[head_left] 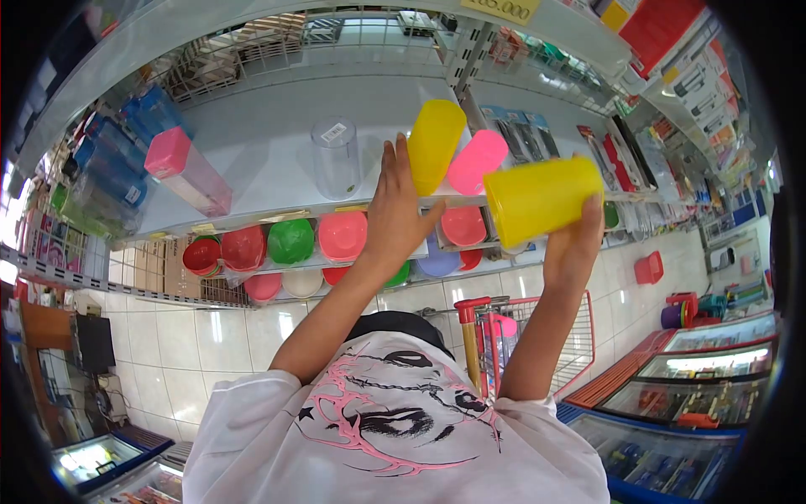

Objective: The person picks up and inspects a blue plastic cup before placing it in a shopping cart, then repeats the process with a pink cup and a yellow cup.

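Observation:
My right hand (577, 238) is wrapped round the base end of a yellow plastic cup (537, 200), tipped on its side in front of the shelf edge. Fingers stretched out and thumb apart, my left hand (395, 197) is beside a second yellow cup (437, 147), which stands on the white shelf (260, 109). A pink cup (478, 162) stands between the two yellow ones. Left of my left hand is a clear plastic cup (336, 160) with a barcode label. Further left stands a pink square bottle (189, 172).
Blue bottles (109, 160) crowd the shelf's left end. Packaged utensils (520, 134) lie beyond the shelf post. Below are several coloured bowls (290, 242). A shopping cart (537, 336) with red rails stands by my right arm, and a red bin (648, 269) sits on the tiled floor.

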